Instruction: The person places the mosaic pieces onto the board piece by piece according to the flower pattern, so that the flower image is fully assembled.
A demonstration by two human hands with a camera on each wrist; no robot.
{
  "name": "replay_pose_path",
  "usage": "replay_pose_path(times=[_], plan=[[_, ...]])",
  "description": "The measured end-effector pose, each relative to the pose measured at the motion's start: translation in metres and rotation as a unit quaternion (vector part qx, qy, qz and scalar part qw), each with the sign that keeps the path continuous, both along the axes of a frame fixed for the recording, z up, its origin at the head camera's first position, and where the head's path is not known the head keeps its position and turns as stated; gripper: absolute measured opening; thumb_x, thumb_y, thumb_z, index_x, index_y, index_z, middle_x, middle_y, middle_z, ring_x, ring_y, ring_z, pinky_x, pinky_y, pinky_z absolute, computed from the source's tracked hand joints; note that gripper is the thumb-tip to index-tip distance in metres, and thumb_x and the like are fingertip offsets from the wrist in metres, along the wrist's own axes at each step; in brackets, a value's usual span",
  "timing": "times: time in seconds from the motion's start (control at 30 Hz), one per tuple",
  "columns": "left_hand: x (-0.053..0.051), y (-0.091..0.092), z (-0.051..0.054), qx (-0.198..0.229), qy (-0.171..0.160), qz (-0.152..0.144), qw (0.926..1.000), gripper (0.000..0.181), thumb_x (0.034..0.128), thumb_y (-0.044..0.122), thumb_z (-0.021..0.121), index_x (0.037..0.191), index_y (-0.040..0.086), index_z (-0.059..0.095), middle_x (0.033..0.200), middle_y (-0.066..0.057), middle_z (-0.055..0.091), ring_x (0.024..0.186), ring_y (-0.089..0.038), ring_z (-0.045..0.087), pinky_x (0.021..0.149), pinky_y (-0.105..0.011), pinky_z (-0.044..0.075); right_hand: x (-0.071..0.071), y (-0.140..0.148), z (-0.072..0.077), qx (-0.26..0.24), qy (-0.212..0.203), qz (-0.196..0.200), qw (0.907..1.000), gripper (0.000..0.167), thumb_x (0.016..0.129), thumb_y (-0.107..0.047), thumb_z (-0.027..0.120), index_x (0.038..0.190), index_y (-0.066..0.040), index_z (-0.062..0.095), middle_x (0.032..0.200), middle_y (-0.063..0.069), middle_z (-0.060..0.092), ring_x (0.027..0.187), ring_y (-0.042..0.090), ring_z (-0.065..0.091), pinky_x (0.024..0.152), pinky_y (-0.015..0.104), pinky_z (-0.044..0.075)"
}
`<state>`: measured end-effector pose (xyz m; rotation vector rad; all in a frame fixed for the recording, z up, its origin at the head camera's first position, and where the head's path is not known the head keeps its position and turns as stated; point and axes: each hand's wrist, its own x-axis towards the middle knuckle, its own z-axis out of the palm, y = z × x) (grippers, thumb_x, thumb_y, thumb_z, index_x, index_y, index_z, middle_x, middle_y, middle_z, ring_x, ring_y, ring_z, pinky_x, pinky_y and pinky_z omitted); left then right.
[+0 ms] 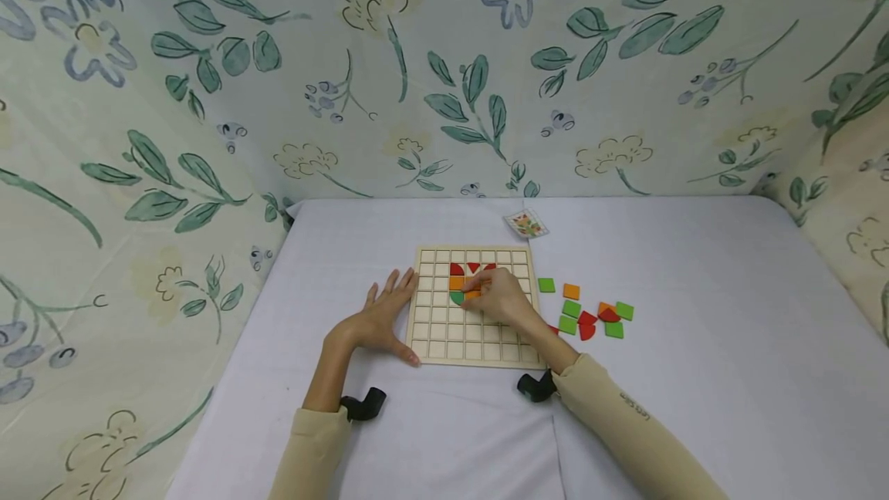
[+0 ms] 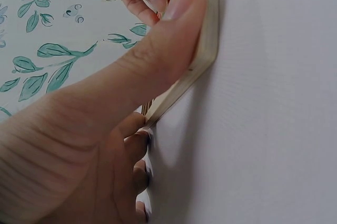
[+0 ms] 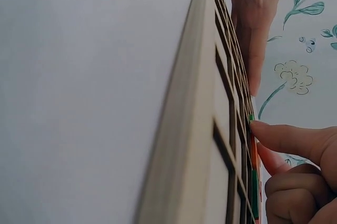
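The wooden grid board [image 1: 444,334] lies flat on the white cloth. My left hand [image 1: 378,322] spreads its fingers along the board's left edge, thumb at the near left corner; the left wrist view shows the thumb [image 2: 179,24] on the rim. Over the middle of the board, my right hand [image 1: 503,298] has thumb and index finger around an orange piece [image 1: 472,295], other fingers curled. Beside it sit a green rounded piece [image 1: 456,298] and an orange square [image 1: 456,283]. Red pieces [image 1: 456,269] line the row above; the right hand hides part of the grid.
Loose green squares [image 1: 546,285], orange pieces [image 1: 571,291] and red pieces [image 1: 586,332] lie right of the board, some overlapping. A small patterned card [image 1: 526,224] rests beyond the board's far right corner. Floral fabric [image 1: 417,130] hangs behind the table.
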<state>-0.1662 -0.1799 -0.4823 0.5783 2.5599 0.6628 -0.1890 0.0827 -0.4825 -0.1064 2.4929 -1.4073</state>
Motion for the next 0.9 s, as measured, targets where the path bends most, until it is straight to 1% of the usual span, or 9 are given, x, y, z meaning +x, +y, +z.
replay_pose_path(times=[0.27,0.33,0.47,0.57,0.6,0.7,0.8,0.83,0.9], plan=[[-0.001,-0.001,-0.001,0.001,-0.003,0.002,1.0,0.15,0.0592,0.049,0.099,0.167,0.012,0.002,0.176,-0.006,-0.008,0.162,-0.033,-0.016,0.13,-0.062,-0.009,0.0,-0.001,0.0,0.002,0.009,-0.003,1.0,0.02,0.079,-0.009,0.089,0.097,-0.007,0.079,0.053,-0.005,0.04,0.05,0.01,0.03,0.048,0.023,0.025],[-0.001,-0.001,-0.002,-0.002,-0.004,0.001,1.0,0.151,0.0595,0.05,0.099,0.167,0.013,0.0,0.176,-0.004,-0.009,0.162,-0.031,-0.017,0.13,-0.061,-0.01,0.0,-0.001,0.001,0.004,0.012,-0.004,0.9999,0.02,0.079,-0.009,0.089,0.096,-0.007,0.079,0.054,-0.004,0.042,0.051,0.011,0.031,0.049,0.023,0.026],[-0.002,-0.001,-0.003,0.001,-0.003,0.001,1.0,0.151,0.0594,0.049,0.099,0.167,0.011,0.001,0.176,-0.006,-0.009,0.162,-0.033,-0.016,0.13,-0.062,-0.009,0.001,0.001,0.002,0.006,0.022,-0.002,0.9997,0.019,0.079,-0.01,0.088,0.096,-0.006,0.079,0.061,-0.004,0.048,0.055,0.012,0.034,0.052,0.023,0.028],[-0.001,-0.001,-0.002,0.002,-0.004,0.002,1.0,0.151,0.0591,0.047,0.1,0.167,0.01,0.001,0.176,-0.008,-0.008,0.162,-0.034,-0.016,0.13,-0.063,-0.009,0.001,0.004,0.005,-0.009,0.021,-0.001,0.9997,0.018,0.082,-0.013,0.087,0.098,-0.008,0.08,0.062,-0.003,0.046,0.055,0.013,0.033,0.051,0.024,0.028],[-0.001,-0.001,-0.002,0.003,-0.004,0.002,1.0,0.151,0.0591,0.047,0.1,0.167,0.01,0.001,0.176,-0.008,-0.008,0.162,-0.034,-0.016,0.13,-0.063,-0.009,0.001,0.006,0.006,-0.016,0.022,0.0,0.9996,0.018,0.083,-0.015,0.086,0.099,-0.008,0.08,0.066,-0.005,0.05,0.057,0.013,0.032,0.051,0.024,0.027],[-0.001,-0.002,-0.001,0.003,-0.006,0.004,1.0,0.151,0.0588,0.047,0.1,0.167,0.011,0.001,0.176,-0.006,-0.008,0.162,-0.033,-0.017,0.13,-0.062,-0.01,0.001,0.013,0.011,-0.03,0.014,0.002,0.9995,0.019,0.086,-0.018,0.084,0.103,-0.009,0.08,0.062,-0.005,0.043,0.054,0.014,0.029,0.049,0.024,0.025],[-0.001,-0.002,-0.001,0.003,-0.004,0.001,1.0,0.151,0.0589,0.048,0.099,0.167,0.011,0.001,0.176,-0.006,-0.008,0.162,-0.032,-0.017,0.13,-0.062,-0.01,0.001,0.025,0.017,-0.027,0.008,-0.003,0.9996,0.023,0.088,-0.019,0.082,0.108,-0.007,0.08,0.058,-0.007,0.037,0.052,0.012,0.026,0.047,0.023,0.022],[-0.001,-0.002,-0.001,0.002,-0.003,0.0,1.0,0.151,0.0589,0.049,0.099,0.167,0.011,0.001,0.176,-0.006,-0.008,0.162,-0.032,-0.016,0.13,-0.062,-0.01,0.002,0.03,0.019,-0.026,0.003,-0.007,0.9996,0.024,0.089,-0.019,0.082,0.109,-0.007,0.079,0.055,-0.005,0.03,0.049,0.012,0.024,0.046,0.022,0.021],[-0.001,-0.001,-0.001,0.002,-0.003,-0.001,1.0,0.15,0.0589,0.049,0.099,0.167,0.011,0.002,0.176,-0.006,-0.007,0.162,-0.032,-0.016,0.13,-0.062,-0.01,0.002,0.041,0.023,-0.023,0.001,-0.016,0.9996,0.026,0.09,-0.019,0.08,0.112,-0.006,0.078,0.054,-0.005,0.029,0.048,0.012,0.023,0.046,0.023,0.02]])
